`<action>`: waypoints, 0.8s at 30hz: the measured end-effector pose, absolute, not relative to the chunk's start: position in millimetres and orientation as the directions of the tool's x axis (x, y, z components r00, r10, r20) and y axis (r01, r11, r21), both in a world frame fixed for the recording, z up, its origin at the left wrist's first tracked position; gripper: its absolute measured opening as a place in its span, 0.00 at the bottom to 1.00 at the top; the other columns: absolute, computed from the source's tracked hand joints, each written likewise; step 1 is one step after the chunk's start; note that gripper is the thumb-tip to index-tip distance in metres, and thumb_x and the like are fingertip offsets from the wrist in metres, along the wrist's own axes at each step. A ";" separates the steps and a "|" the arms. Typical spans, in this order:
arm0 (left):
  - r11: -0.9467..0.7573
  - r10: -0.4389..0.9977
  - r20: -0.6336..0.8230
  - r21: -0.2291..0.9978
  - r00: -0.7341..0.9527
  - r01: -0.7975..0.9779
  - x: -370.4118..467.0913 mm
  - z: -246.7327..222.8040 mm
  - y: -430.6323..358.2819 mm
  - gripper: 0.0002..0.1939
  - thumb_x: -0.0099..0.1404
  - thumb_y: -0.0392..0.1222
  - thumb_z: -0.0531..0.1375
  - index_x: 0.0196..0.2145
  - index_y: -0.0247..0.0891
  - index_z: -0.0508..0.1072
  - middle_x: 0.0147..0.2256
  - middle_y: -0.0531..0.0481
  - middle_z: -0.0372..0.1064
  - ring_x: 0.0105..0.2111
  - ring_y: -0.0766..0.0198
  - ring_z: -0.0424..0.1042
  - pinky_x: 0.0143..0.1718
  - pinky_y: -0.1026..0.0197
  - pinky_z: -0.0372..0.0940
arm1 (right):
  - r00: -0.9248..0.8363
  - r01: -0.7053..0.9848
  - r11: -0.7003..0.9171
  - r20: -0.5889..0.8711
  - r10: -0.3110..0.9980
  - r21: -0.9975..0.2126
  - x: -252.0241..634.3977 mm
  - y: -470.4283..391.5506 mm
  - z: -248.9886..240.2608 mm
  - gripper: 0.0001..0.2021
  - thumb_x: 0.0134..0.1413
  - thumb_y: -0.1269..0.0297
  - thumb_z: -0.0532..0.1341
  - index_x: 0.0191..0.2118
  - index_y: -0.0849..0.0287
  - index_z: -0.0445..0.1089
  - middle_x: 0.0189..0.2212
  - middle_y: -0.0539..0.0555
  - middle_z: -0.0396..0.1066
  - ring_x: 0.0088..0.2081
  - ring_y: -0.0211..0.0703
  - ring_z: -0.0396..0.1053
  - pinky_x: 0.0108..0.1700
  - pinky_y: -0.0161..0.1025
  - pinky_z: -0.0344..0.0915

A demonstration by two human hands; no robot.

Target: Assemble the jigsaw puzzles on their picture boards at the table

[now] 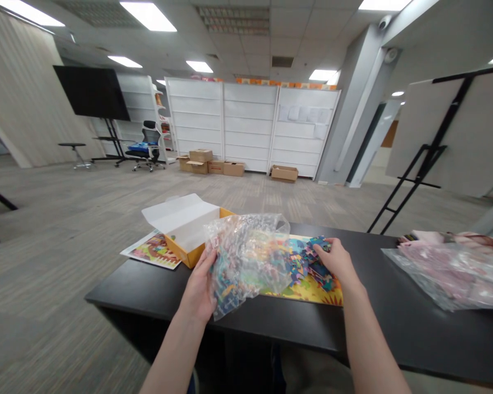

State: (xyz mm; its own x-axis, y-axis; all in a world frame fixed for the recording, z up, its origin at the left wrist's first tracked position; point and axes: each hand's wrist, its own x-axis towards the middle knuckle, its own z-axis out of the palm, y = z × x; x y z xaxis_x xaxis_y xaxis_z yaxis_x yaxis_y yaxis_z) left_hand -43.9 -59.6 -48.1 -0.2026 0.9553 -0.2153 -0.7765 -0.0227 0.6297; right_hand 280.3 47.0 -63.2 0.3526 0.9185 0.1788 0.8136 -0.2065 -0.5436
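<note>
A clear plastic bag with colourful jigsaw pieces inside is gripped along its left side by my left hand. Its right end lies over a yellow illustrated puzzle sheet on the table. Loose jigsaw pieces are heaped on the sheet to the right of the bag. My right hand is closed at the far side of that heap, thumb and fingers on some of the pieces. The bag hides much of the sheet.
Behind the bag stands an open yellow box with white paper in it, beside a picture sheet. On the right of the black table lies a plastic-wrapped pink bundle. Cardboard boxes line the far shelves.
</note>
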 end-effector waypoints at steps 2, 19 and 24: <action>-0.018 0.957 -0.211 0.642 -0.199 -0.767 -42.1 -48.9 -60.1 0.20 0.68 0.34 0.59 0.57 0.43 0.72 0.50 0.47 0.77 0.46 0.58 0.79 0.50 0.58 0.73 | 0.341 0.845 -0.230 0.156 0.927 -0.482 280.8 47.4 -64.4 0.29 0.58 0.51 0.58 0.57 0.69 0.65 0.49 0.70 0.75 0.51 0.60 0.73 0.52 0.47 0.67; 0.017 0.969 -0.199 0.640 -0.144 -0.768 -43.2 -44.2 -65.7 0.19 0.67 0.35 0.61 0.55 0.40 0.72 0.46 0.45 0.78 0.44 0.56 0.79 0.48 0.57 0.74 | -0.032 0.341 0.378 0.391 0.920 -0.861 251.1 -9.0 -7.4 0.20 0.55 0.46 0.63 0.39 0.60 0.76 0.31 0.58 0.78 0.30 0.45 0.73 0.34 0.40 0.71; 0.051 0.982 -0.172 0.655 -0.083 -0.754 -33.1 -47.3 -67.4 0.17 0.65 0.37 0.63 0.53 0.39 0.74 0.45 0.45 0.79 0.44 0.56 0.79 0.48 0.57 0.74 | -0.561 0.286 0.478 0.260 0.786 -0.830 197.7 -39.7 3.6 0.16 0.61 0.50 0.61 0.40 0.56 0.79 0.35 0.55 0.80 0.39 0.50 0.76 0.45 0.46 0.74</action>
State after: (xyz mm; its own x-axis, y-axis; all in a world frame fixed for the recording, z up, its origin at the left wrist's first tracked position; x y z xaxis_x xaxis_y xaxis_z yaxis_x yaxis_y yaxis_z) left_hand -33.1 -67.4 -47.3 -0.0829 0.9815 -0.1724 -0.7537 0.0515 0.6552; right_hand 197.7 -39.7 3.6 -0.5605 0.7864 0.2597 0.2861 0.4782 -0.8304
